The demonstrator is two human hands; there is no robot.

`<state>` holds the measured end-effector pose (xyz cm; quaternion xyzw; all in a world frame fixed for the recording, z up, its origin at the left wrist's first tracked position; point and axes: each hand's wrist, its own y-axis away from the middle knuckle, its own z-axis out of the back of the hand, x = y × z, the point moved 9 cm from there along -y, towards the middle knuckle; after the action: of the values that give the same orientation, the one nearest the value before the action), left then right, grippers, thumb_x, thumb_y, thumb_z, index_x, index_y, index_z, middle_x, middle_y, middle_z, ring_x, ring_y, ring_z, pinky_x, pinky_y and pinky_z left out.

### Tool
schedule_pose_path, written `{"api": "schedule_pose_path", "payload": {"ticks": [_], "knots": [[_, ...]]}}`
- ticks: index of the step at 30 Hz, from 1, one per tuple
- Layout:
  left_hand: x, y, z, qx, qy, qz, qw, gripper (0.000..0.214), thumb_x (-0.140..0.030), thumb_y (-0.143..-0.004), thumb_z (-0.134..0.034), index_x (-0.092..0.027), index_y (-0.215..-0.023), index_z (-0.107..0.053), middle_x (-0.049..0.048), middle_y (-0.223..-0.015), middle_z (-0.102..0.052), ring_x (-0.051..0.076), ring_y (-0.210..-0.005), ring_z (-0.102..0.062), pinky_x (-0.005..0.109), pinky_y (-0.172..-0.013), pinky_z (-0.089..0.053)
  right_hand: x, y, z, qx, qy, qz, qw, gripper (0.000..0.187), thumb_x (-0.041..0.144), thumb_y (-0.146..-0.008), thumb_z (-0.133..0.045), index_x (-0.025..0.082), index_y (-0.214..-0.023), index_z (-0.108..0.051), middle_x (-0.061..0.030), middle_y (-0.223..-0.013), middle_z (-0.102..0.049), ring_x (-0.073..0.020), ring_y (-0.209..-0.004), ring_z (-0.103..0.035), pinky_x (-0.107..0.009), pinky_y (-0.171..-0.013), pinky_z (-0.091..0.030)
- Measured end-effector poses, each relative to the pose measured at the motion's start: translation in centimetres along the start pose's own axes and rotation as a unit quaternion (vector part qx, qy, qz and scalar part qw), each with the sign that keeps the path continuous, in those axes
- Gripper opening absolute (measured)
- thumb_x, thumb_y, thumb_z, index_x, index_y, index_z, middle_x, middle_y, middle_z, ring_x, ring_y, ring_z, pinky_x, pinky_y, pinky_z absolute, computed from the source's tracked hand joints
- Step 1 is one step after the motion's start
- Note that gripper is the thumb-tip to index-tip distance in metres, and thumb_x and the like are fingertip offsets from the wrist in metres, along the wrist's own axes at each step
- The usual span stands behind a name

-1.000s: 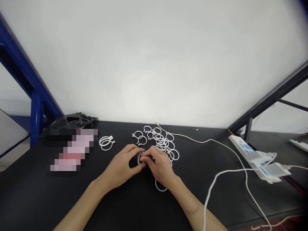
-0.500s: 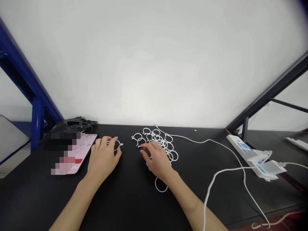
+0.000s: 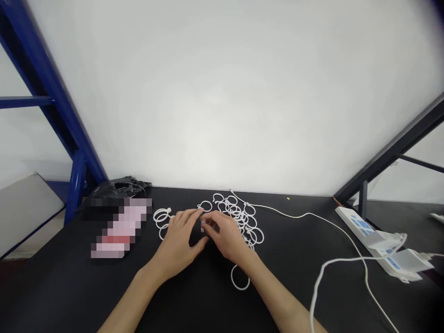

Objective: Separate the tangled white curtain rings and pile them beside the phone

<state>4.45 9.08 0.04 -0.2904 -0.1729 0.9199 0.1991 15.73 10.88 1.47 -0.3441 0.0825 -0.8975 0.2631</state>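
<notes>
My right hand [image 3: 227, 235] is closed in a pinch on a white curtain ring [image 3: 203, 225], of which only a small part shows between the fingertips. Just left of it, my left hand [image 3: 180, 237] reaches in with thumb and fingers apart, holding nothing that I can see. A heap of white curtain rings [image 3: 255, 235] lies behind and beside my right hand, partly covered by it. Several more rings [image 3: 160, 215] lie in a small row left of my left hand. One loose ring [image 3: 240, 289] rests near my right wrist.
A phone [image 3: 126, 224], blurred out, lies at left on the black table [image 3: 194, 305], with a black plastic bag [image 3: 118, 187] behind it. At right is a white power strip [image 3: 360, 226] with plugs, and white cables [image 3: 333, 261] cross the table there.
My left hand has left the ring it was at and moved right, towards my right hand. My right hand has drawn a ring slightly away from the heap. The camera view has shifted a little.
</notes>
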Motion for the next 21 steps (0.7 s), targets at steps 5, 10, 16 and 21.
{"api": "schedule_pose_path", "payload": {"ticks": [5, 10, 16, 21], "knots": [[-0.9, 0.1, -0.9, 0.042, 0.104, 0.018, 0.994, 0.033, -0.035, -0.091, -0.058, -0.025, -0.122, -0.061, 0.0063, -0.115, -0.067, 0.025, -0.107, -0.06, 0.042, -0.094, -0.051, -0.9, 2.2, 1.3, -0.017, -0.121, -0.056, 0.991, 0.01, 0.025, -0.094, -0.056, 0.023, -0.099, -0.065, 0.0014, -0.084, -0.07, -0.0128, -0.074, -0.064, -0.026, -0.072, -0.05], [-0.2, 0.1, -1.5, 0.061, 0.128, 0.062, 0.988, 0.047, -0.032, -0.078, -0.074, -0.028, -0.123, -0.061, 0.0038, -0.113, -0.069, 0.025, -0.107, -0.063, 0.041, -0.092, -0.054, -0.9, 3.0, 1.5, -0.033, -0.095, -0.023, 0.995, 0.013, 0.025, -0.091, -0.06, 0.024, -0.103, -0.065, -0.0008, -0.089, -0.069, -0.014, -0.077, -0.063, -0.027, -0.072, -0.051], [-0.7, 0.3, -2.3, 0.096, 0.149, 0.07, 0.982, 0.047, -0.023, -0.075, -0.077, -0.027, -0.12, -0.062, 0.0021, -0.113, -0.069, 0.024, -0.108, -0.062, 0.04, -0.096, -0.052, -0.5, 3.3, 1.8, -0.082, -0.131, 0.015, 0.988, 0.015, 0.015, -0.092, -0.057, 0.022, -0.082, -0.066, 0.0004, -0.082, -0.07, -0.0126, -0.077, -0.066, -0.024, -0.071, -0.05], [-1.3, 0.3, -2.0, 0.091, 0.155, 0.042, 0.983, 0.034, -0.024, -0.084, -0.069, -0.029, -0.117, -0.063, 0.0, -0.112, -0.068, 0.02, -0.105, -0.062, 0.035, -0.094, -0.052, -0.6, 3.6, 1.8, -0.103, -0.114, 0.012, 0.988, 0.011, 0.02, -0.092, -0.06, 0.023, -0.088, -0.07, 0.0003, -0.08, -0.069, -0.0123, -0.072, -0.064, -0.023, -0.069, -0.051]]}}
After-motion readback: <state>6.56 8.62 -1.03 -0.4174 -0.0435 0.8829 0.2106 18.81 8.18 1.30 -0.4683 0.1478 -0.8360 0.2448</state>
